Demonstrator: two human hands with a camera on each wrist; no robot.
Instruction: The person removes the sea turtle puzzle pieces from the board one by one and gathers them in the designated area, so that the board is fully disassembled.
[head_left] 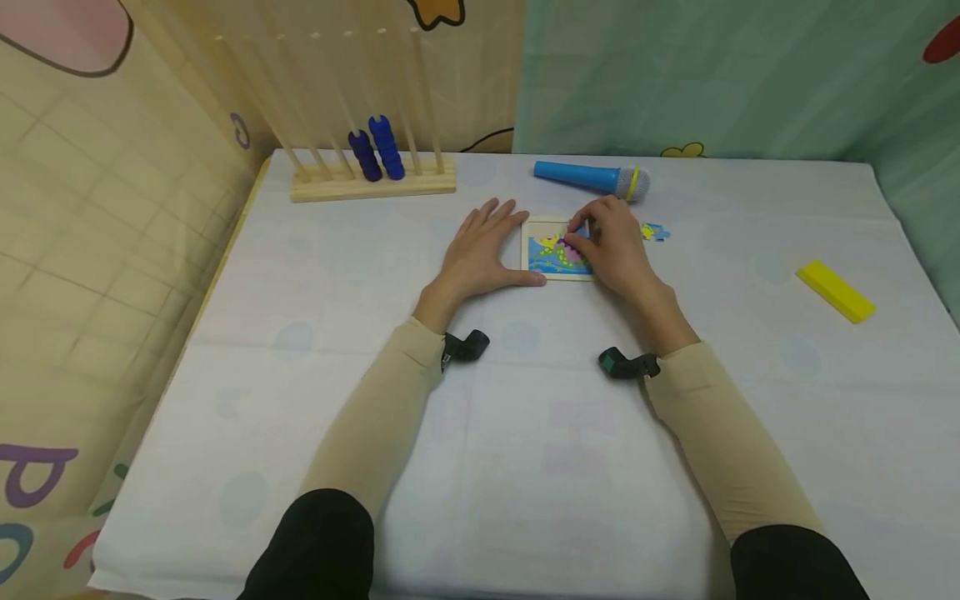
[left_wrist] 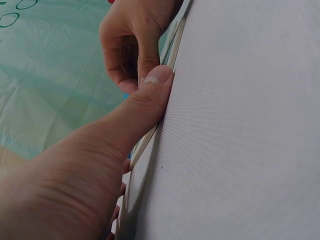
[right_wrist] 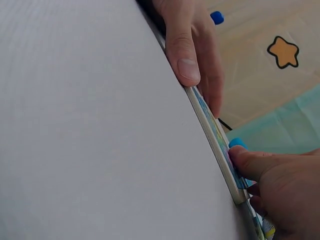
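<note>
A small jigsaw puzzle (head_left: 551, 262) in a pale wooden frame lies on the white table, with a blue, yellow and pink picture. My left hand (head_left: 483, 250) is spread at its left side. The left thumb (left_wrist: 145, 95) lies along the near edge of the frame, the other fingers beyond its left edge. Over the right part of the puzzle, my right hand (head_left: 615, 246) has curled fingers and pinches what looks like a purple-pink puzzle piece, mostly hidden by the fingertips. In the right wrist view, the right thumb (right_wrist: 242, 155) is down at the puzzle's surface. A loose blue-and-yellow piece (head_left: 656, 232) lies right of that hand.
A blue toy microphone (head_left: 581, 176) lies behind the puzzle. At the back left stands a wooden peg rack (head_left: 375, 187) with blue beads (head_left: 386, 148) on two of its rods. A yellow block (head_left: 836, 291) lies on the right of the table (head_left: 525, 467).
</note>
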